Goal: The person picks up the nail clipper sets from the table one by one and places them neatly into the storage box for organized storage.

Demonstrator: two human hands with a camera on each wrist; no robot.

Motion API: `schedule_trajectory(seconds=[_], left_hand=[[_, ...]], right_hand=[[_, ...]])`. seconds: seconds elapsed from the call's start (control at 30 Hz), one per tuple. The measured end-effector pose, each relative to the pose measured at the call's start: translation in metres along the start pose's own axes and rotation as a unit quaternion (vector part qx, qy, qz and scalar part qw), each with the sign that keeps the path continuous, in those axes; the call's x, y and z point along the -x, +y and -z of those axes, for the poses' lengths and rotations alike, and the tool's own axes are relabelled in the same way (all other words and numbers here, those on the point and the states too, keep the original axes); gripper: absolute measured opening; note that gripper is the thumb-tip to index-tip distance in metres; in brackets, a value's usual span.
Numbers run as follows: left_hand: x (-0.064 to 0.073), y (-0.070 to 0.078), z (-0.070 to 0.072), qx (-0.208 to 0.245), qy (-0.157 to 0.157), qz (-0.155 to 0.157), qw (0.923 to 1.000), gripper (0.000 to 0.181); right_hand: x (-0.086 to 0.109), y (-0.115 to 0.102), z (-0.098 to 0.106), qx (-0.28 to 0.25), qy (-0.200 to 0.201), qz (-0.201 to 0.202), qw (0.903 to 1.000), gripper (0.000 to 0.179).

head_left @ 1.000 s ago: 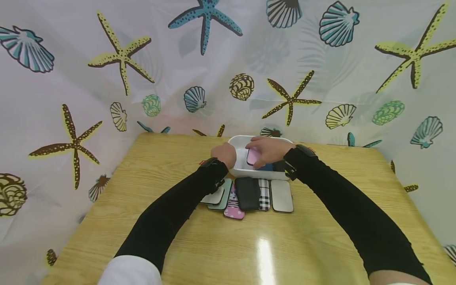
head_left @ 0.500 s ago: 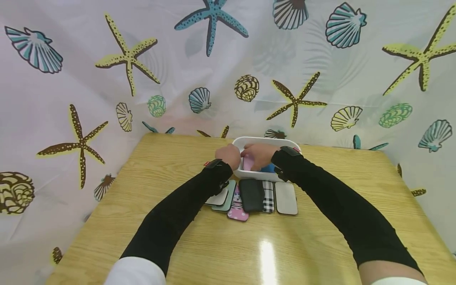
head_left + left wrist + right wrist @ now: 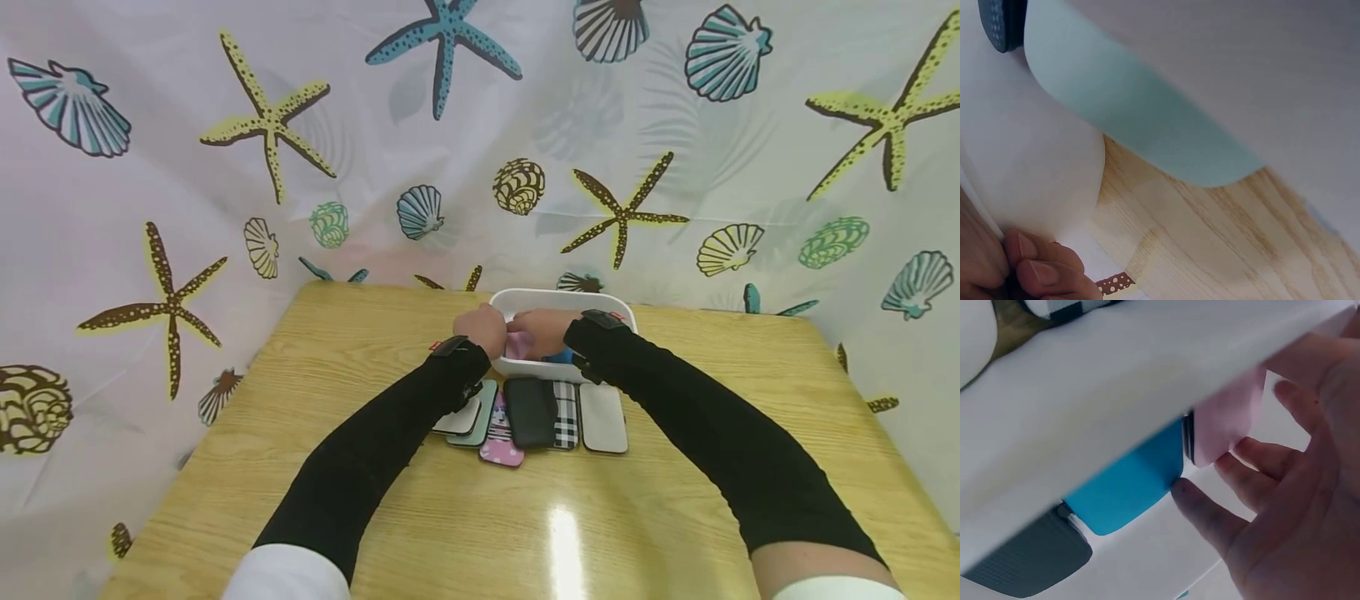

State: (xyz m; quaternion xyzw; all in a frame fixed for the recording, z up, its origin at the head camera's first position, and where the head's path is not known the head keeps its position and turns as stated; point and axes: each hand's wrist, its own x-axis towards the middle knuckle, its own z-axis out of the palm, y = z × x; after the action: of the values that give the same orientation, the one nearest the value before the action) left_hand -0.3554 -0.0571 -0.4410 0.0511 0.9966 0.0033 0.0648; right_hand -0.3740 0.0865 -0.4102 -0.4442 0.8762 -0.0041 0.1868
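My left hand (image 3: pixel 482 330) grips the left end of a white plastic box (image 3: pixel 622 310), its curled fingertips (image 3: pixel 1044 272) showing at the wall in the left wrist view. Inside the box, my right hand (image 3: pixel 546 330) holds a flat pink case (image 3: pixel 1225 419) with rounded corners and a dark edge, standing on its side. Two of its fingers touch the pink case's edge, and another finger touches a blue case (image 3: pixel 1132 481) beside it. A dark grey case (image 3: pixel 1032 556) stands past the blue one. The box wall hides part of all three.
In front of the box lie several flat cases: cream (image 3: pixel 604 418), black-and-white checked (image 3: pixel 566 414), black (image 3: pixel 531 413), pink patterned (image 3: pixel 501 442), mint green (image 3: pixel 483 414) and off-white (image 3: pixel 459 419). They rest on a wooden table (image 3: pixel 360 517). A shell-and-starfish cloth (image 3: pixel 465 150) hangs behind.
My right hand has moved left and lower into the box, bringing the pink case to its left end. The left hand keeps its hold on the box; the head view has shifted slightly.
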Motion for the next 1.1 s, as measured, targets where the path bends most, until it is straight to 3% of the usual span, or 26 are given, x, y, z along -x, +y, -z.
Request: schedule_trajectory(seconds=[0.33,0.57,0.7,0.9,1.1], left_hand=[[-0.001,0.001,-0.005,0.021,-0.004,0.021,0.9996,0.029],[-0.001,0.001,-0.006,0.018,0.007,0.01,0.9998,0.028],[0.0,0.001,-0.005,0.018,0.004,0.011,0.9998,0.03],[0.004,0.002,0.002,0.02,-0.011,0.014,0.9996,0.031],[0.0,0.0,0.001,0.008,-0.009,0.013,0.9998,0.031]], right_hand=[[0.001,-0.003,-0.003,0.031,-0.026,-0.012,0.9991,0.046],[0.003,0.004,-0.007,0.026,-0.024,0.003,0.9994,0.047],[0.012,0.008,-0.009,0.013,-0.003,0.014,0.9998,0.048],[0.039,0.009,-0.005,-0.026,0.019,-0.027,0.9991,0.051],[0.073,0.015,-0.005,-0.024,0.098,-0.05,0.9937,0.042]])
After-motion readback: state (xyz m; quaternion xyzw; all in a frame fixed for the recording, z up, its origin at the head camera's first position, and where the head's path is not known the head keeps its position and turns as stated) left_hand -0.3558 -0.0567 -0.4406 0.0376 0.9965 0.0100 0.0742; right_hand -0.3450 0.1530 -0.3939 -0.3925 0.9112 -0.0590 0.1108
